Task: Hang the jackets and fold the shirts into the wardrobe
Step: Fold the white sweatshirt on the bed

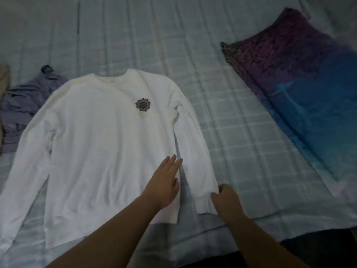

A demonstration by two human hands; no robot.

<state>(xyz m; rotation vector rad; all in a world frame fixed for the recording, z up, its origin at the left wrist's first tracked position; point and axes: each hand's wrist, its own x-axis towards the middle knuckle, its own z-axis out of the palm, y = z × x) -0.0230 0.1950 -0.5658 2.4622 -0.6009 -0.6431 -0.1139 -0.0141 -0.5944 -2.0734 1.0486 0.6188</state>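
White long-sleeved shirt [100,144] flat, front up, sleeves spread, on bed.

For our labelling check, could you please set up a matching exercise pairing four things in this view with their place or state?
Things:
1. white sweatshirt
2. purple garment
3. left hand
4. right hand

States:
A. pinches the sleeve cuff
B. crumpled at the bed's left side
C. spread flat, front up
D. fingers straight, resting on the sweatshirt's body

Pairs: 1-C, 2-B, 3-D, 4-A
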